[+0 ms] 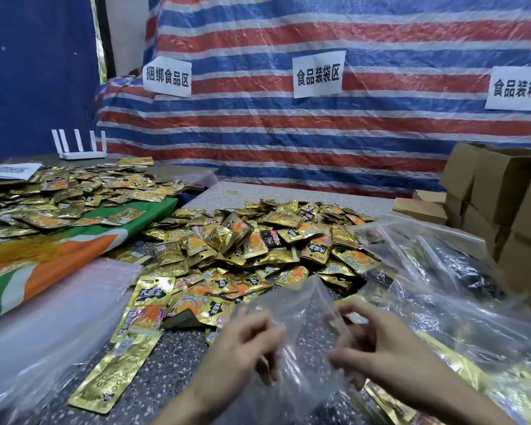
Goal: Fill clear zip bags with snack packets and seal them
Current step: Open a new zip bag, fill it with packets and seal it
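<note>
The heap of gold snack packets (pixel 258 240) lies just beyond us. Above its near edge we hold an empty clear zip bag (pixel 301 320), left hand (pixel 242 342) and right hand (pixel 380 342) each pinching one side. We judge it best to pull the mouth wide before scooping.

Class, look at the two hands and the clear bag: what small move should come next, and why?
Probably pull the mouth of the clear zip bag open. The left hand and the right hand both hold its edges, it looks empty, and the pile of gold snack packets lies just beyond it, so opening likely comes before filling.
</note>
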Tool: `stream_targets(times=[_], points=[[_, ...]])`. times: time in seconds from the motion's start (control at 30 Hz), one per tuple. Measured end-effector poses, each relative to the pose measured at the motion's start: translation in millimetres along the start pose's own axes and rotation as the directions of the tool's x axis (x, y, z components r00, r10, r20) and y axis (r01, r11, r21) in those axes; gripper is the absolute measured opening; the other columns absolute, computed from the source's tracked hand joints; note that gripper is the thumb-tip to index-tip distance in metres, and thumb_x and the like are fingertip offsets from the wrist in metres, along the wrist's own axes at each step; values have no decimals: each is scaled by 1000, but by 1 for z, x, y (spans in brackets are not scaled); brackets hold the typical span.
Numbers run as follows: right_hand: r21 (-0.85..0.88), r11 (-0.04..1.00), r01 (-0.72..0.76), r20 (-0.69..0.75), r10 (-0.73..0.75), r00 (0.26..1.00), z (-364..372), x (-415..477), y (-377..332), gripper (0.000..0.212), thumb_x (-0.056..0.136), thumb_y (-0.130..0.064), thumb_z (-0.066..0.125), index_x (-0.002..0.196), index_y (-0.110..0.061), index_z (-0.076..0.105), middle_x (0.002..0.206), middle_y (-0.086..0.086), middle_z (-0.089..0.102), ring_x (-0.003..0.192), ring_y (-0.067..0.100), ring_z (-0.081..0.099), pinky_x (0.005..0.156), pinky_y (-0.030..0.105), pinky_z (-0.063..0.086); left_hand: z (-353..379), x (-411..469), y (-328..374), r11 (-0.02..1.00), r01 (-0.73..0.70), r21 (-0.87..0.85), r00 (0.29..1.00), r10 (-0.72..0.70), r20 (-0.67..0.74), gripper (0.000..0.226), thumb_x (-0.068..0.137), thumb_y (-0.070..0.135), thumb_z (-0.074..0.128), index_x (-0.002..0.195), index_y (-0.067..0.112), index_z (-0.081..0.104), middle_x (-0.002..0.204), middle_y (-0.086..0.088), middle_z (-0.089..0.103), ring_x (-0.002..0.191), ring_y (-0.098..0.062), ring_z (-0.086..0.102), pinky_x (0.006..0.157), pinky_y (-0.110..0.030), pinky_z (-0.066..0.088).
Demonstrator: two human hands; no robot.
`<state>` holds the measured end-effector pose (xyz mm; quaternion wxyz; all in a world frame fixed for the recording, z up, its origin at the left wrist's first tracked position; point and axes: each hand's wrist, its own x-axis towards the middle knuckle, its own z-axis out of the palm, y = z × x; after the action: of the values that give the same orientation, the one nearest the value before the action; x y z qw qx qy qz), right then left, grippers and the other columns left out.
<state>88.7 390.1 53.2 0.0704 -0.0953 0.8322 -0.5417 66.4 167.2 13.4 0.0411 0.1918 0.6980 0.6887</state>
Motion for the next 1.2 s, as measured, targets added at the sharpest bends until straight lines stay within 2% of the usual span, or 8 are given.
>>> stream_targets(times=[0.1, 0.23, 0.4, 0.53, 0.73, 0.9, 1.1, 1.2], points=[[-144, 967, 212, -152, -233, 961, -9, -8, 3, 55, 75, -8, 83, 114, -40, 63, 95, -10, 63, 66, 11, 57, 60, 26, 48, -12, 3, -1, 942, 110, -318, 992, -122, -16, 49, 78, 39, 70, 87, -8, 62, 66, -8, 60, 57, -20, 58, 48, -28, 48], [-369, 747, 553, -40, -607, 793, -9, -12, -3, 23, 85, -18, 76, 104, -31, 75, 128, -13, 62, 66, 5, 55, 62, 8, 41, -7, 7, -1, 907, 120, -405, 991, -131, -1, 38, 85, 36, 72, 97, 0, 70, 85, -25, 66, 67, -27, 62, 52, -32, 55], [-364, 627, 689, 95, -710, 697, -9, -6, -13, 42, 85, -24, 72, 127, -21, 66, 140, -9, 57, 118, 1, 59, 88, 5, 44, -4, 17, 5, 879, 36, -476, 997, -65, -43, 34, 83, 38, 61, 96, 10, 76, 78, -15, 69, 64, -21, 65, 50, -28, 51], [-499, 498, 709, 164, -749, 642, -11, 12, -21, 52, 88, -41, 71, 135, -24, 59, 153, -10, 44, 135, 10, 50, 105, 25, 46, -10, 32, 6, 892, -3, -452, 993, -49, -105, 44, 87, 40, 58, 110, 4, 70, 88, -24, 68, 72, -25, 67, 62, -41, 59], [-519, 479, 708, 119, -780, 615, -8, 51, -29, 12, 90, -25, 65, 87, -15, 69, 152, -11, 43, 94, 8, 65, 76, 19, 49, -26, 52, 5, 898, -56, -437, 985, -20, -169, 40, 90, 41, 50, 89, 14, 80, 93, -18, 74, 82, -26, 73, 68, -33, 60], [-509, 525, 683, 39, -778, 627, -12, 78, -40, 12, 85, -6, 63, 83, -18, 64, 145, -8, 43, 88, 8, 62, 74, 15, 46, -43, 83, -4, 975, -116, -192, 956, 57, -289, 66, 93, 46, 45, 100, -18, 55, 100, -20, 73, 99, -35, 68, 93, -44, 54], [-555, 617, 557, -31, -685, 728, -28, 95, -50, 15, 85, -32, 56, 76, -27, 67, 136, -26, 44, 99, 5, 63, 81, 29, 54, -68, 166, -32, 935, -36, 354, 853, 213, -476, 17, 91, 34, 68, 88, 18, 63, 94, -3, 65, 89, -22, 64, 78, -34, 57], [-635, 615, 467, 14, -595, 804, -38, 100, -49, 20, 88, -49, 54, 78, -37, 65, 142, -37, 37, 109, -8, 56, 88, 23, 49, -70, 213, -59, 784, 122, 609, 815, 271, -512, 27, 88, 35, 71, 107, 21, 60, 111, 6, 54, 107, -13, 50, 97, -35, 46]])
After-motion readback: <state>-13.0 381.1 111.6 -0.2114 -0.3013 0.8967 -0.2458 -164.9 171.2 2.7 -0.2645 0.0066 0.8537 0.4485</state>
